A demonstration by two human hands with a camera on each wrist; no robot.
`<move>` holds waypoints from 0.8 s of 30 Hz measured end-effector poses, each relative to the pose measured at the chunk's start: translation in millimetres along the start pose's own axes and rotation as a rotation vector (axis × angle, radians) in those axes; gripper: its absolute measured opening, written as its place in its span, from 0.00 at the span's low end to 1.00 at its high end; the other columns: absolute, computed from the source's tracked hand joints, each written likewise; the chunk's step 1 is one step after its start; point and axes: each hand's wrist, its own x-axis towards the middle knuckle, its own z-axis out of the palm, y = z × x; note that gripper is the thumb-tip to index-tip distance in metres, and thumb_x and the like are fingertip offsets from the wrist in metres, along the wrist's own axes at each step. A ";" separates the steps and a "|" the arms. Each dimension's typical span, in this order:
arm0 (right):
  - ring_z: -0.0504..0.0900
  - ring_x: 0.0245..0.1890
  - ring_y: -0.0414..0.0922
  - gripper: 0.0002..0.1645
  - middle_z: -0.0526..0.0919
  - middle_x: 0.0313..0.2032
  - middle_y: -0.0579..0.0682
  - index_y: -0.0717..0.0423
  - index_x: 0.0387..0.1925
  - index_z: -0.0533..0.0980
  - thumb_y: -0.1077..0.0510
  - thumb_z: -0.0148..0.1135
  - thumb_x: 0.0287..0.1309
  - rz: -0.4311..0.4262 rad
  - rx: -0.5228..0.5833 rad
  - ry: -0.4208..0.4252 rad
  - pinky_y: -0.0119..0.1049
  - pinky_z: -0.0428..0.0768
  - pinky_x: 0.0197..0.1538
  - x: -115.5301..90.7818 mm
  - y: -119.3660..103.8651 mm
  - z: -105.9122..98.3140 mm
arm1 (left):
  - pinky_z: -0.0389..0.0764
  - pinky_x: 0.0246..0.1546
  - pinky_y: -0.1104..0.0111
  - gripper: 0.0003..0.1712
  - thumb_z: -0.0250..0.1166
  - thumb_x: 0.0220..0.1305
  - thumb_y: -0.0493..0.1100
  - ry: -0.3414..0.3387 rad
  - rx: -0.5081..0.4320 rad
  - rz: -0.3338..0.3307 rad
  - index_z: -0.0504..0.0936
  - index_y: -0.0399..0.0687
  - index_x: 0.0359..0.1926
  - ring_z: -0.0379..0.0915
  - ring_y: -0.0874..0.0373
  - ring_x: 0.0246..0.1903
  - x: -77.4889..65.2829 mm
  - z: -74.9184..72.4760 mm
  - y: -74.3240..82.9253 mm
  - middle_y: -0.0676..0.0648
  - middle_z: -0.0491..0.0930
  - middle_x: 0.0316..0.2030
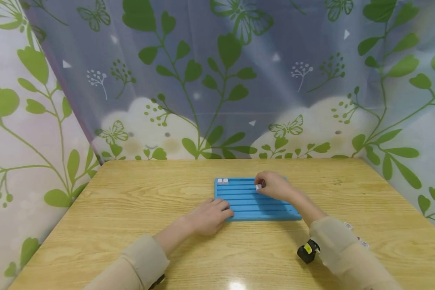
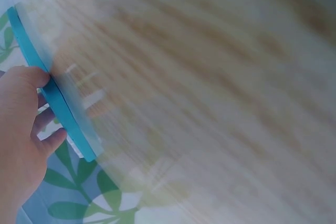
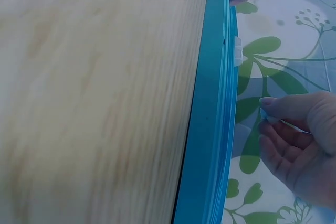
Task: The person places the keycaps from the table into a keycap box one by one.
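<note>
A blue grooved board (image 1: 239,204) lies on the table, its ridges running left to right. Two small white tiles (image 1: 222,181) stand side by side in its far left corner, with faint marks on their faces. My left hand (image 1: 211,216) holds the board's near left corner; in the left wrist view the thumb (image 2: 38,76) lies on the front edge and the other fingers reach behind it. Over the far right half of the board, my right hand (image 1: 275,186) pinches another small white tile (image 1: 258,187) between thumb and fingertips. In the right wrist view that tile is mostly hidden by the fingers.
More white tiles (image 1: 364,244) lie on the wooden table (image 1: 166,181) at the right, partly behind the right sleeve (image 1: 333,237). A black wrist camera (image 1: 306,253) hangs below that sleeve. A leaf-patterned curtain (image 1: 188,133) rises behind the table.
</note>
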 end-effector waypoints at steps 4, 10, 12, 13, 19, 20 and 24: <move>0.75 0.34 0.46 0.10 0.78 0.33 0.49 0.63 0.39 0.77 0.65 0.63 0.53 0.020 0.035 0.003 0.40 0.75 0.38 8.3 -3.0 4.2 | 0.73 0.45 0.65 0.13 0.56 0.65 0.41 -0.005 0.000 -0.005 0.76 0.52 0.50 0.69 0.56 0.45 -0.3 -0.7 -0.3 0.51 0.72 0.43; 0.76 0.36 0.47 0.11 0.79 0.35 0.51 0.63 0.39 0.76 0.65 0.64 0.53 0.032 0.052 -0.007 0.41 0.75 0.39 23.6 -7.4 10.4 | 0.73 0.46 0.65 0.13 0.56 0.65 0.43 -0.025 0.016 -0.006 0.75 0.53 0.51 0.69 0.57 0.45 -0.1 0.0 -0.4 0.51 0.72 0.44; 0.76 0.37 0.48 0.11 0.79 0.36 0.52 0.63 0.39 0.77 0.64 0.63 0.53 0.029 0.047 -0.008 0.41 0.75 0.40 29.6 -8.4 11.9 | 0.73 0.47 0.65 0.14 0.56 0.65 0.43 -0.026 0.020 -0.006 0.75 0.53 0.51 0.69 0.57 0.46 0.1 0.1 -0.7 0.51 0.72 0.44; 0.77 0.37 0.48 0.11 0.79 0.36 0.52 0.63 0.39 0.77 0.64 0.63 0.53 0.031 0.042 -0.007 0.41 0.75 0.40 32.0 -9.1 13.0 | 0.73 0.46 0.65 0.13 0.56 0.65 0.43 -0.025 0.022 -0.006 0.75 0.53 0.51 0.69 0.57 0.45 -0.1 0.2 -0.5 0.51 0.72 0.44; 0.77 0.37 0.48 0.12 0.79 0.37 0.53 0.63 0.41 0.77 0.64 0.63 0.54 0.031 0.016 -0.011 0.41 0.75 0.40 45.7 -13.9 18.4 | 0.72 0.47 0.65 0.13 0.56 0.65 0.42 -0.017 0.034 0.000 0.75 0.53 0.51 0.69 0.57 0.45 -0.5 1.0 0.0 0.51 0.73 0.43; 0.77 0.37 0.48 0.12 0.79 0.37 0.53 0.64 0.41 0.77 0.64 0.62 0.54 0.021 0.014 -0.013 0.41 0.75 0.40 47.8 -14.8 19.5 | 0.72 0.47 0.65 0.13 0.56 0.65 0.42 -0.016 0.036 0.000 0.75 0.53 0.51 0.69 0.57 0.45 -0.6 1.2 0.0 0.51 0.73 0.44; 0.76 0.36 0.48 0.10 0.79 0.35 0.53 0.64 0.39 0.77 0.65 0.62 0.54 -0.017 -0.005 -0.017 0.40 0.75 0.39 55.5 -17.5 24.4 | 0.72 0.47 0.65 0.13 0.56 0.66 0.43 -0.017 0.045 -0.003 0.75 0.53 0.51 0.69 0.57 0.46 -1.4 2.5 0.6 0.51 0.72 0.44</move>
